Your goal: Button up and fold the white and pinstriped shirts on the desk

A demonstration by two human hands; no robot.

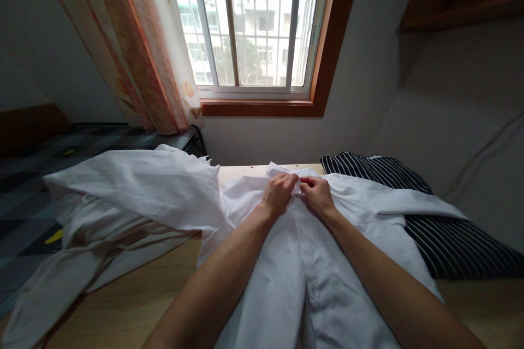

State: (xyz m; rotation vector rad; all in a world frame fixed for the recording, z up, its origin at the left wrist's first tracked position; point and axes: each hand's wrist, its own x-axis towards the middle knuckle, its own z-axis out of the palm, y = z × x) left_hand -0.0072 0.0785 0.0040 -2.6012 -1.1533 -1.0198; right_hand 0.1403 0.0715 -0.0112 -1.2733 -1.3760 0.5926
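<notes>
A white long-sleeved shirt (282, 262) lies spread on a wooden table (135, 294), its collar toward the window. Near the collar, my left hand (280, 192) is closed, pinching the front edge of the shirt. Close beside it, my right hand (316, 193) also pinches the cloth between thumb and fingers. The two hands almost touch at the top of the front opening. Whether a button is between the fingers is too small to make out. One sleeve reaches out to the right, over a dark striped cloth.
More white cloth (135, 191) is heaped at the left of the table. The black-and-white striped cloth (458, 248) lies at the right. Behind stand a window (262, 22) with a brown frame and a patterned curtain (143, 49). A bed with a checked cover (24, 174) is at the far left.
</notes>
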